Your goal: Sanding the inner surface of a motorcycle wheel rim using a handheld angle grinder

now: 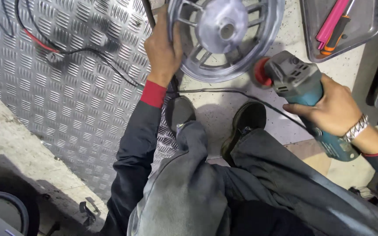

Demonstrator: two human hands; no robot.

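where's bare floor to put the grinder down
Bare concrete left of the checker plate. Small patch between wheel rim and tool tray. Crowded around the shoes and grinder cord.

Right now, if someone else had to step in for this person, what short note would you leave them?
Left hand: grips the rim of the metal wheel, held upright on the floor.
Right hand: holds the grinder, its red disc close to the wheel's lower right rim; contact cannot be told.
Cord runs across the floor by the shoes.
Tray of tools sits top right.
Wheel looks dull; how far the grinding has gone cannot be told.
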